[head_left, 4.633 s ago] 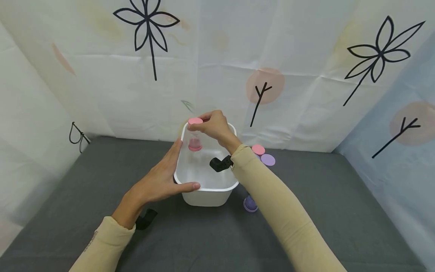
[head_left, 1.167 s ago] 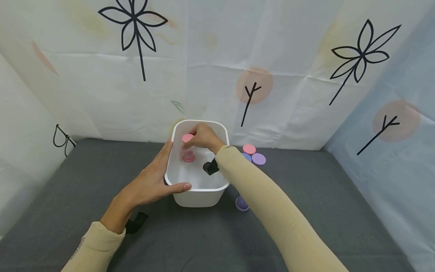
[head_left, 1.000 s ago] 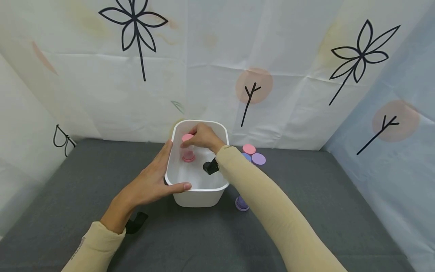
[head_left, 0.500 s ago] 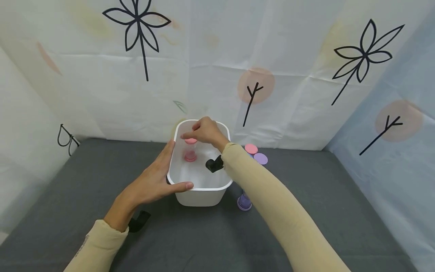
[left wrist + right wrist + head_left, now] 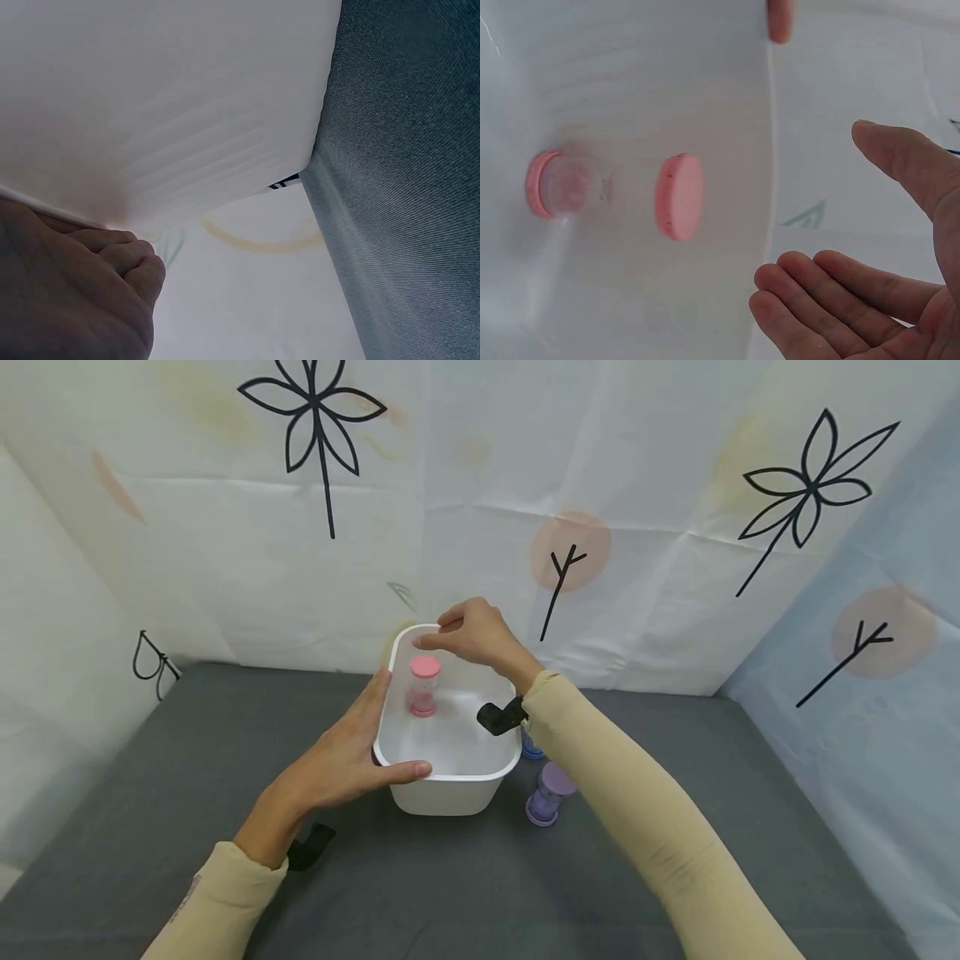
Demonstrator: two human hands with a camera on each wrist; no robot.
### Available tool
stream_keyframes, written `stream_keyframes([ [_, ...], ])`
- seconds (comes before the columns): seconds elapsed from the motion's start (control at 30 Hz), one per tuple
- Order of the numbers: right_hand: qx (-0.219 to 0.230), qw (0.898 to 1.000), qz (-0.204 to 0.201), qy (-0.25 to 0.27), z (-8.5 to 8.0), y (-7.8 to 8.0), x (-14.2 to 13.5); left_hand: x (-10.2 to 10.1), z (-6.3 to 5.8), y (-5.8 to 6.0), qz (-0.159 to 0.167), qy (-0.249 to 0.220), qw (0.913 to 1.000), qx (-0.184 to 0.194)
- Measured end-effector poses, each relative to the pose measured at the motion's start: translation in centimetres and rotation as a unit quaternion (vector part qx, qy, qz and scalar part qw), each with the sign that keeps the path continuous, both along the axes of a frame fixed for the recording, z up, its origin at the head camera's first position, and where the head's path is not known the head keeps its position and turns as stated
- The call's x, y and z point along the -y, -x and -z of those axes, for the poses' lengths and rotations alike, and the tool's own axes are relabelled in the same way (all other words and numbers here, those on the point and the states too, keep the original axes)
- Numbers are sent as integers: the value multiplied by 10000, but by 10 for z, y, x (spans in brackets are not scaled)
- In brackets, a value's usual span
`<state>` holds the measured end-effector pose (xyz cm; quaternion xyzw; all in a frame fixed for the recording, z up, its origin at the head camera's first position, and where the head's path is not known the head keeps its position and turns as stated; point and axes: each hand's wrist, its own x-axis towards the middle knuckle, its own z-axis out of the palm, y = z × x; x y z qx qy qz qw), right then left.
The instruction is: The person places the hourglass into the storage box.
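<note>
A pink-capped sand timer [image 5: 424,667] stands upright inside the white plastic tub [image 5: 450,797], near its left wall. Its caps [image 5: 682,196] and clear narrow-waisted body show in the right wrist view. My right hand [image 5: 483,639] hovers above the tub's back part, apart from the timer, thumb and fingers spread with nothing between them. Straight fingers of my left hand [image 5: 341,764] lie along the tub's left outer side, and its thumb rests on the front rim. The left wrist view shows that hand [image 5: 75,289] against the tub wall.
A purple sand timer [image 5: 550,793] stands on the grey cloth [image 5: 465,893] right of the tub. Behind it a blue timer [image 5: 532,743] is partly hidden by my right forearm. A patterned white curtain [image 5: 480,460] hangs close behind the tub.
My right hand lowered the pink sand timer into the tub, let go of it and rose up and back. My left hand has stayed on the tub.
</note>
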<state>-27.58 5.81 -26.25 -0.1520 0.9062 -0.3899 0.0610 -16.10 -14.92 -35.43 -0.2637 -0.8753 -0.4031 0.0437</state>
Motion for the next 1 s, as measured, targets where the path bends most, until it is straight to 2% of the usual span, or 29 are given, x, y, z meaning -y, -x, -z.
stream_keyframes([
  [0.23,-158,9987,-162,452,-13,-21,-31,-2,0,1,-4,55,10000,9],
  [0.4,-176,9955,-303,884,-14,-37,-56,-1,0,2,30,28,10000,-38],
  [0.57,0,9895,-401,1392,-4,-53,-82,0,1,2,10,64,10000,-53],
  [1.0,-63,9768,-59,2140,32,-96,-143,-1,0,1,43,-46,9999,-125],
])
